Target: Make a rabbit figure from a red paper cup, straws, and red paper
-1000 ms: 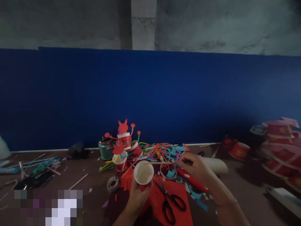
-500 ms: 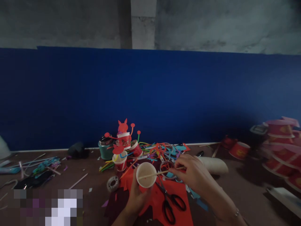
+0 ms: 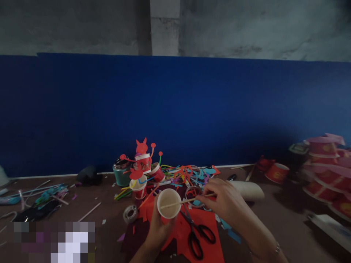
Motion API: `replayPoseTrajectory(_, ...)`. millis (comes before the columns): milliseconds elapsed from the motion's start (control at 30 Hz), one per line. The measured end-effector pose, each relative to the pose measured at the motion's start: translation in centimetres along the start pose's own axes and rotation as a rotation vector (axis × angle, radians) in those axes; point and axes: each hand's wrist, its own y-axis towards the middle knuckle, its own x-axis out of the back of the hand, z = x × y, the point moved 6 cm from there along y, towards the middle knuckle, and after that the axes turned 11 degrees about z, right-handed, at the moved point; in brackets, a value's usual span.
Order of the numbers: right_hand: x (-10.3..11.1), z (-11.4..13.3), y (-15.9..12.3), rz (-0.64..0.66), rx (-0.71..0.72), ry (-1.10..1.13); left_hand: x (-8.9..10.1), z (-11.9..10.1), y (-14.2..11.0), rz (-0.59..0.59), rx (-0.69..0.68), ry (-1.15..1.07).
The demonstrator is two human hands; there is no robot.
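My left hand is wrapped round a red paper cup and tilts its white inside toward me. My right hand pinches a thin wooden stick that lies across the cup's mouth, its far end near the left rim. Under both hands a sheet of red paper lies on the brown table, with black-handled scissors on it.
Behind the cup stand decorated red cups with paper figures, a green jar and a tangle of coloured paper strips. A tape roll lies to the left, a white tube to the right, stacked red bowls at far right.
My right hand has brought the stick from beyond the cup's rim to lie across the cup's mouth. The left hand has tilted the cup slightly. The view has shifted a little.
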Motion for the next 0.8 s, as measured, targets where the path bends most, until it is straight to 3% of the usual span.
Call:
replayPoseTrajectory(267, 0.1, -0.1, -0.1, -0.002, 0.002, 0.002, 0.2, -0.6, 0.1, 0.024, -0.058, 0.052)
replayPoseTrajectory(667, 0.2, 0.3, 0.0, -0.012, 0.013, -0.018, 0.0, -0.5, -0.3, 0.019, -0.041, 0.069)
replayPoseTrajectory(800, -0.6, 0.7, 0.0, 0.041, 0.021, 0.049, -1.0, -1.9, -0.5, 0.076, -0.088, 0.032)
